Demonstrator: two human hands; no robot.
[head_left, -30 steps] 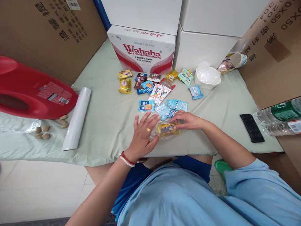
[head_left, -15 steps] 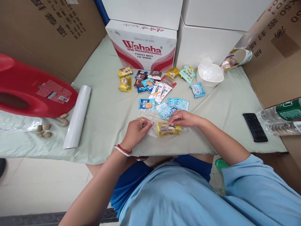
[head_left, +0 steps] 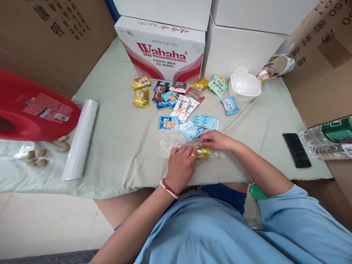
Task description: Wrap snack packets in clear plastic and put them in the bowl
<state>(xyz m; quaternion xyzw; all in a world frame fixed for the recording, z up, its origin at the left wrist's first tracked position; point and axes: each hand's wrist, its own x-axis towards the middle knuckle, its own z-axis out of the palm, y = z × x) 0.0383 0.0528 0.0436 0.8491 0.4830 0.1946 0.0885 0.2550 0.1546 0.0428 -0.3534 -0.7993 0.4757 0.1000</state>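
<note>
My left hand (head_left: 182, 161) lies palm down over the left part of a yellow snack packet (head_left: 204, 157), its fingers curled over it and covering much of it. Thumb and fingers of my right hand (head_left: 214, 140) are pinched together at the packet's upper right, on what looks like the edge of a clear plastic bag (head_left: 167, 143). The bag is spread flat around and under the packet. Just beyond my hands lie blue snack sachets (head_left: 189, 130), some overlapping. Another blue sachet (head_left: 168, 123) is to their left.
Farther back are white snack sachets (head_left: 180, 107), brown packets (head_left: 160, 91), yellow packets (head_left: 141, 98) and a white bowl (head_left: 244, 90) before a Wahaha carton (head_left: 165, 55). A white roll (head_left: 80, 141), walnuts (head_left: 41, 162) and red jug (head_left: 35, 106) are left; a phone (head_left: 297, 150) and bottles (head_left: 335, 132) right.
My left hand has moved right, from the bag's left side onto the yellow packet. My right hand stays pinched in nearly the same place. The view has shifted slightly.
</note>
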